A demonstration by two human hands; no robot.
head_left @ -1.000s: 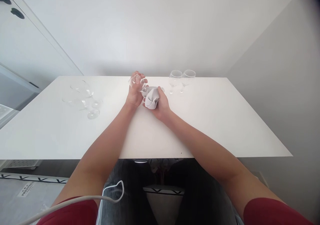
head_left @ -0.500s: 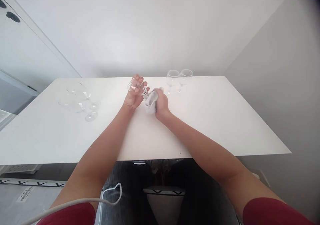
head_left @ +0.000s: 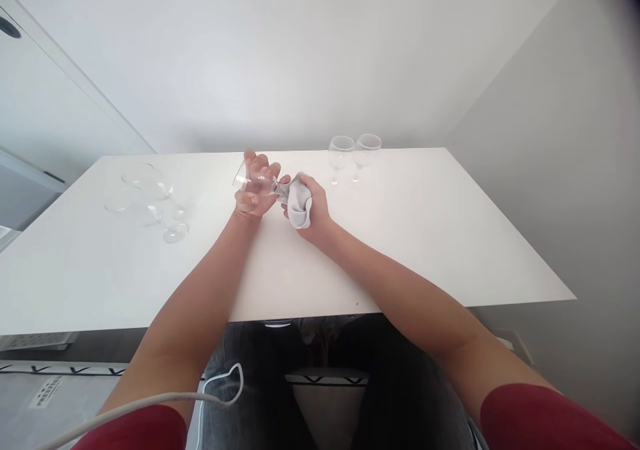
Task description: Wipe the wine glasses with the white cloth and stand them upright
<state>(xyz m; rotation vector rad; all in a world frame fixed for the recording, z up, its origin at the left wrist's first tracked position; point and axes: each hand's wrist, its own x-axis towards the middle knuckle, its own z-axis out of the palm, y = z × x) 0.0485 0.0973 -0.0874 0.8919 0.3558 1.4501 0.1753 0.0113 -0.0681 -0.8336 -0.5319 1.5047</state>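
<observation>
Far left on the white table [head_left: 425, 237]: two clear wine glasses lying on their sides [head_left: 137, 193], bowls toward the left edge, round feet pointing right, close together (hard to say if they touch, glass is nearly invisible on white). Centre: left hand [head_left: 254, 193] holds a clear wine glass [head_left: 253, 182] by the bowl, glass tipped sideways with rim to the left and stem running right; fingers are spread and wrapped around the bowl, palm under it, so the grip is closed on the glass. Glass is lifted above the tabletop, roughly mid-table toward the far edge. Just right of it: right hand [head_left: 310, 207] is bunched around a light grey cloth [head_left: 299, 207], fingers curled tight on it; the cloth covers the stem/foot end of the held glass, so the foot itself is hidden. The two hands are just beside each other, linked by the glass stem. Further right, near the far edge: two more wine glasses standing upright [head_left: 354, 153], side by side, bowls near or touching (cannot tell). Both forearms are bare, red sleeves at the bottom of the view.
</observation>
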